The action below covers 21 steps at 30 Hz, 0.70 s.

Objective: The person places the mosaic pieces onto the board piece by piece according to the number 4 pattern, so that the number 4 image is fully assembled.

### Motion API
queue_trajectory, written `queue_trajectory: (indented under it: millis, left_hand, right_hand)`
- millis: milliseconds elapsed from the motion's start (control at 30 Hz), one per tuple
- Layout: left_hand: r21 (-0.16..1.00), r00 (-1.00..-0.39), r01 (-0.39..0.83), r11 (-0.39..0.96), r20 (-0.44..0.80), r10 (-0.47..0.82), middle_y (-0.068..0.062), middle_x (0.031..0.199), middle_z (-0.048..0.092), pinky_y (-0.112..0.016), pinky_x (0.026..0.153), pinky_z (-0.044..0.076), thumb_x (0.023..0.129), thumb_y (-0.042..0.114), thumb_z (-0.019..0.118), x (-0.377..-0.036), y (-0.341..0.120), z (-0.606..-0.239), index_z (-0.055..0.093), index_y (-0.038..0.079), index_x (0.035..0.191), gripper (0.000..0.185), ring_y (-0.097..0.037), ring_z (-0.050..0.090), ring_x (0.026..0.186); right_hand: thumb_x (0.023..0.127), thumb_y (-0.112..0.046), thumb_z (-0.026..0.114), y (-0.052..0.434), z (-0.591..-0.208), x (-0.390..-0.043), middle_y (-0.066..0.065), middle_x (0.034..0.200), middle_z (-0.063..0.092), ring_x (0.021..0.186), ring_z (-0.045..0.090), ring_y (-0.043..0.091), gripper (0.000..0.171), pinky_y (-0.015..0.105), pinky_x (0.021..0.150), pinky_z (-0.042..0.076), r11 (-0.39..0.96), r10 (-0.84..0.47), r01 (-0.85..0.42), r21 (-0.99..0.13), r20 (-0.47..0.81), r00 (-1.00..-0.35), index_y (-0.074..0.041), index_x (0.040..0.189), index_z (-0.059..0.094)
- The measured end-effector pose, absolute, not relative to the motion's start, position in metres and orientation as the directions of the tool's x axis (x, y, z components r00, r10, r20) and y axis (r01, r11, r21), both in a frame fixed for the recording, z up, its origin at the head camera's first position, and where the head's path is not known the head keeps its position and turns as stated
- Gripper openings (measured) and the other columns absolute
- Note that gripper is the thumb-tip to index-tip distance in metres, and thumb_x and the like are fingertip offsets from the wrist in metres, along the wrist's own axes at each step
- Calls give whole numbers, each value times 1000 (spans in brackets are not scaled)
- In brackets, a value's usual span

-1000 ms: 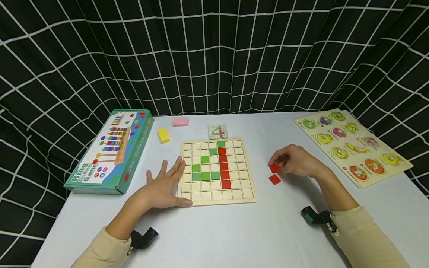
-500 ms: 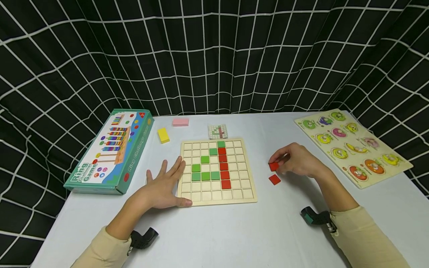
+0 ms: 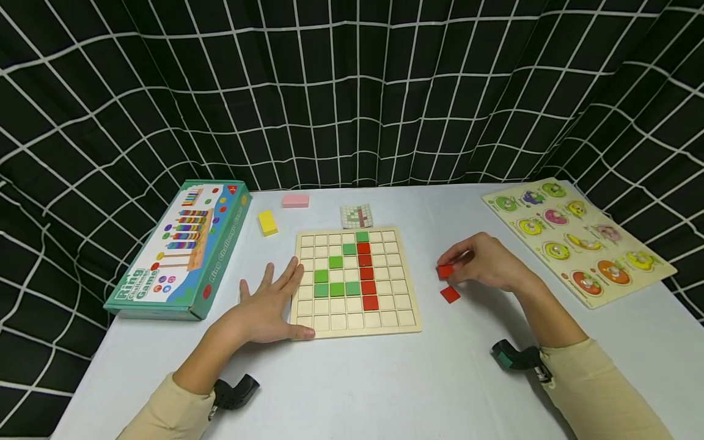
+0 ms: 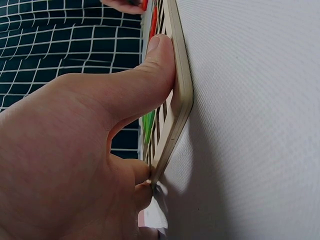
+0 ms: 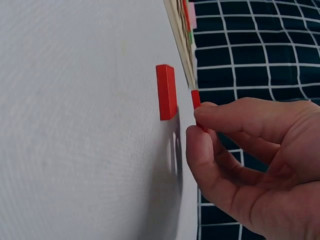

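My left hand (image 3: 266, 313) lies spread at the left side of a wooden grid board (image 3: 389, 319), its thumb on the front left corner and fingertips along the edge. Green square tiles (image 3: 336, 262) form a stepped outline on the board, beside a column of red ones (image 3: 366, 274). To the right of the board, my right hand (image 3: 491, 264) pinches a red square tile (image 3: 444, 271) between thumb and fingers. Just nearer to me, another red tile (image 3: 450, 294) lies flat on the table. The right wrist view shows the pinched tile (image 5: 195, 99) beyond the lying one (image 5: 166, 93).
Behind the board lies a small pattern card (image 3: 357, 216). A yellow block (image 3: 267, 223) and a pink block (image 3: 296, 201) stand at the back left. A green ring game box (image 3: 181, 250) occupies the left side, a fruit puzzle board (image 3: 577, 238) the right.
My right hand has shifted slightly left and away from me with the pinched red tile, widening its distance from the lying tile. The left hand stays in place on the board.
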<state>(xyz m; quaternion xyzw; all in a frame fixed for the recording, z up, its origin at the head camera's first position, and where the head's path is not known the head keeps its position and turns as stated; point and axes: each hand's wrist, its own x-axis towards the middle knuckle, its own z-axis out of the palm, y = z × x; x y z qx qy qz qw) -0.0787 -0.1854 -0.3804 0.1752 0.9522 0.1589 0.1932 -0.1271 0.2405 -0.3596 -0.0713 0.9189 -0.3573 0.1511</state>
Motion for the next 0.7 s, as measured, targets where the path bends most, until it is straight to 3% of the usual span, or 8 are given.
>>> queue_trajectory:
  millis: [467, 700]
  left_hand:
    - [373, -863, 277, 885, -309, 400, -4, 178, 0, -90, 107, 1, 78, 70, 78, -79, -186, -380, 10, 13, 169, 127, -52, -1, 159]
    - [374, -864, 278, 885, -306, 401, -4, 178, 1, -90, 107, 1, 78, 71, 78, -79, -186, -381, 10, 13, 169, 127, -52, 0, 159]
  right_hand:
    - [79, -5, 85, 223, -353, -120, 13, 101, 76, 90, 66, 26, 30, 33, 74, 55, 713, -225, 6, -702, -236, -945, -6, 109, 81]
    - [79, -4, 84, 211, -351, -115, 11, 99, 76, 88, 64, 24, 28, 31, 70, 54, 705, -238, -6, -709, -228, -944, -7, 107, 82]
